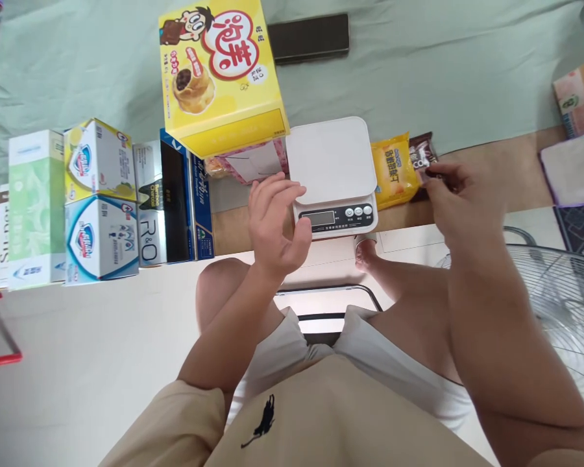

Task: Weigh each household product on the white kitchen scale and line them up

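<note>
A white kitchen scale [331, 159] lies near the table's front edge, its plate bare and its display dark. My left hand [278, 224] hovers by the scale's lower left corner, fingers apart and holding nothing. To the right of the scale lies a yellow snack packet [394, 170], and beside it a brown snack packet [422, 152] partly tucked behind. My right hand [460, 194] pinches the brown packet's edge between thumb and fingers. Left of the scale stands a large yellow snack box [224, 71], with a pink patterned pack [255, 162] partly hidden under it.
Soap boxes [102, 237], a green-white box [36, 207] and toothpaste boxes [199, 207] line the left edge. A dark phone-like slab [311, 39] lies behind the scale. At right are a carton [579, 97] and, below table level, a fan [559, 311].
</note>
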A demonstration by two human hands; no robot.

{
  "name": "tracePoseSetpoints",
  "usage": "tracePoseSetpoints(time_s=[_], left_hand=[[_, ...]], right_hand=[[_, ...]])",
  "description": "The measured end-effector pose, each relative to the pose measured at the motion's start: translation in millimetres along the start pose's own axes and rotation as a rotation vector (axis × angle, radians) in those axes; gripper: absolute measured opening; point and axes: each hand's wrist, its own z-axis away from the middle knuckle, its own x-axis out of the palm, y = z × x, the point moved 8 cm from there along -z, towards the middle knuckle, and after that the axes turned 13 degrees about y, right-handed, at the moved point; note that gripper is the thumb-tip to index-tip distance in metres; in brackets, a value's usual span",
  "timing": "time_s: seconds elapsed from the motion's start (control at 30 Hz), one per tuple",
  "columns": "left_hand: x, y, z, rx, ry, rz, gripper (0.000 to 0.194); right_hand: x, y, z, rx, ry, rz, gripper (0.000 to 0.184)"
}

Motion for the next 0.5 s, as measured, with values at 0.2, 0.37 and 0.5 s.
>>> tracePoseSetpoints(time_s=[0.2,0.37,0.5], left_hand=[[-6.0,-3,-1,0.009,0.044,0.087,0.031],[-23.0,-10,-6,0.021,0.097,0.086,0.031],[-35.1,-18,-10,-0.004,0.163,0.031,0.029]], right_hand=[[-8,-14,1,0.029,0.203,0.043,0.019],[5,-63,13,-0.099,0.188,-0.073,0.015],[29,-102,25,-0.194,0.163,-0.17,0.014]])
